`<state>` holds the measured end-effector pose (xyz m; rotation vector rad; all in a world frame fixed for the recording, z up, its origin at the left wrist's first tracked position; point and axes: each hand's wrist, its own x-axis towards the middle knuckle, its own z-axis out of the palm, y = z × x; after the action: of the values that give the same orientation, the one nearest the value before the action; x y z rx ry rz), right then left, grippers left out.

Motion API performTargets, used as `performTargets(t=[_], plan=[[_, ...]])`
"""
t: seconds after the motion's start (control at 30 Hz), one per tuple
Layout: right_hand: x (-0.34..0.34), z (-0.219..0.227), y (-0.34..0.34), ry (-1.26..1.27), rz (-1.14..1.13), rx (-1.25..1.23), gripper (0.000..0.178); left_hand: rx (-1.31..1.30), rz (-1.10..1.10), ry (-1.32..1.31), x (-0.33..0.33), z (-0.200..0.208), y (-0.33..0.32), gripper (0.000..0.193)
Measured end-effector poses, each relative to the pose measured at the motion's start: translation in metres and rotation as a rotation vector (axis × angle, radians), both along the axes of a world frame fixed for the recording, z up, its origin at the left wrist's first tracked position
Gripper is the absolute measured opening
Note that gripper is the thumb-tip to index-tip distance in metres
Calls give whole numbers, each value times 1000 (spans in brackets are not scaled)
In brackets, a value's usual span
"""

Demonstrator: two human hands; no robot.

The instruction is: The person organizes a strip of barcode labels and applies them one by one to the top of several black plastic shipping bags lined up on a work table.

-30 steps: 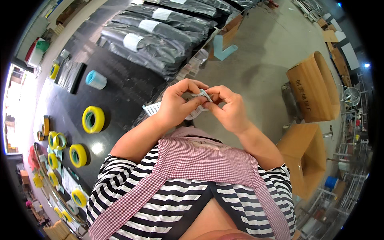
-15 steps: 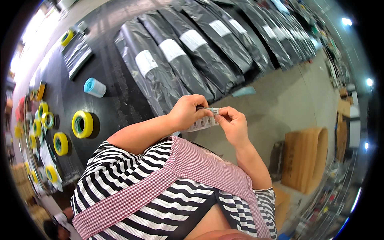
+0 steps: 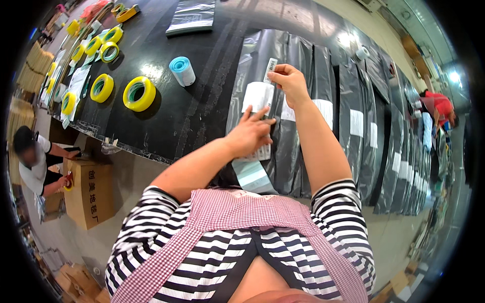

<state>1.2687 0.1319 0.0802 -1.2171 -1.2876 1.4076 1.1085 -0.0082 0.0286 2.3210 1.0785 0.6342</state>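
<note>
My right hand [image 3: 291, 85] is closed, pinching one end of a small white barcode label [image 3: 271, 66] above a long package wrapped in black plastic [image 3: 252, 55]. My left hand [image 3: 251, 132] lies on the same package with its fingers spread, the fingertips at the lower edge of its larger white label [image 3: 256, 97]. From beneath the left palm comes a strip of barcode labels [image 3: 262, 153]; whether the palm grips it is hidden. A pale teal shiny strip [image 3: 252, 177] curls below it, over the package's near end.
More black packages [image 3: 348, 101] with white labels lie rightward in a row. On the black table [image 3: 166, 121] stand a blue roll [image 3: 182, 71], yellow tape rolls [image 3: 140, 94] and a stack of black bags [image 3: 191, 17]. Lower left, a person [image 3: 38, 159] is beside a cardboard box [image 3: 90, 194].
My view has turned toward the table. Both hands have moved from beside the packages to the leftmost one. They have parted, the right now with a single label, the left with fingers spread.
</note>
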Motion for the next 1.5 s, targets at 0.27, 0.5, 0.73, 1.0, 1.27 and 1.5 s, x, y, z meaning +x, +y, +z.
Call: performTargets(t=[0.27,0.5,0.73,1.0,1.27,1.5], plan=[[-14,-46,37,-202,10,36,18,-95,3,92,11,4,1,24],[-18,-54,41,-198,14,38,18,-71,2,122,10,5,1,25],[-15,-63,41,-324,13,194,26,-88,2,72,10,5,2,23],[-16,-50,25,-674,46,482,43,-100,12,73,10,4,1,23],[-19,-41,90,-766,-314,351,64,-115,-15,12,9,5,2,22],[11,9,-47,-155,86,123,11,-615,302,-760,-19,40,15,12]])
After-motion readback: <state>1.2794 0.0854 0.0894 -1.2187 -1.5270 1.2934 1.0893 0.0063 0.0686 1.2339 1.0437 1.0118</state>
